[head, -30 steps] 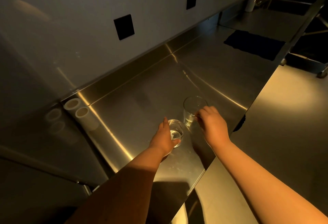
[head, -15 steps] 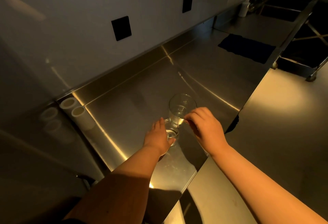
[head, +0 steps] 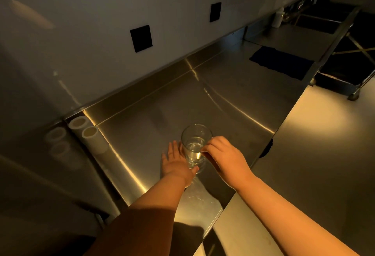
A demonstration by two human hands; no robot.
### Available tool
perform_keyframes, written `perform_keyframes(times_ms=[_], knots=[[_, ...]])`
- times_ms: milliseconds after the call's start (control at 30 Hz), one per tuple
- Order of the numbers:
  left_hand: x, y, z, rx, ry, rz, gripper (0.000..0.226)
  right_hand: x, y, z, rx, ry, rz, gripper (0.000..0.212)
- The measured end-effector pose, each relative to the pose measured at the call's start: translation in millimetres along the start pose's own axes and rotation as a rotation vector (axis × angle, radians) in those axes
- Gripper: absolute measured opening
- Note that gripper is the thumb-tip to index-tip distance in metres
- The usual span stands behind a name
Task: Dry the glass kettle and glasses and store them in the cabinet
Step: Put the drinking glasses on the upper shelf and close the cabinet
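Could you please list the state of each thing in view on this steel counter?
Stacked glasses: upright, nested, on the counter.
Right hand: pinching the upper glass.
Left hand: fingers straight, beside the glasses.
Dark cloth: lying flat farther along.
Two white tubes: by the backsplash.

A drinking glass (head: 195,144) is standing on the worktop (head: 233,101) near its front edge, sitting between the left hand (head: 176,163) and the right hand (head: 225,157). Two tubes (head: 87,134) are lying to its left against the backsplash, while a cloth (head: 281,63) is lying well apart, far behind and right.
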State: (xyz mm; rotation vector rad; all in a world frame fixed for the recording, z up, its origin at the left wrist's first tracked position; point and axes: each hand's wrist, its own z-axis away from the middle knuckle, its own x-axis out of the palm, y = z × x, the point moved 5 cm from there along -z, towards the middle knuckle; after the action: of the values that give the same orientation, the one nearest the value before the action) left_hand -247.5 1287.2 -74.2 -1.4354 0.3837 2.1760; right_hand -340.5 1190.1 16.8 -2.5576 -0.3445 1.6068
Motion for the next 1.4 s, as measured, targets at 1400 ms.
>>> perform_keyframes(times_ms=[1400], knots=[[9, -3, -4, -0.037, -0.068, -0.014, 0.092, 86, 18, 37, 0.505, 0.14, -0.423, 0.085]])
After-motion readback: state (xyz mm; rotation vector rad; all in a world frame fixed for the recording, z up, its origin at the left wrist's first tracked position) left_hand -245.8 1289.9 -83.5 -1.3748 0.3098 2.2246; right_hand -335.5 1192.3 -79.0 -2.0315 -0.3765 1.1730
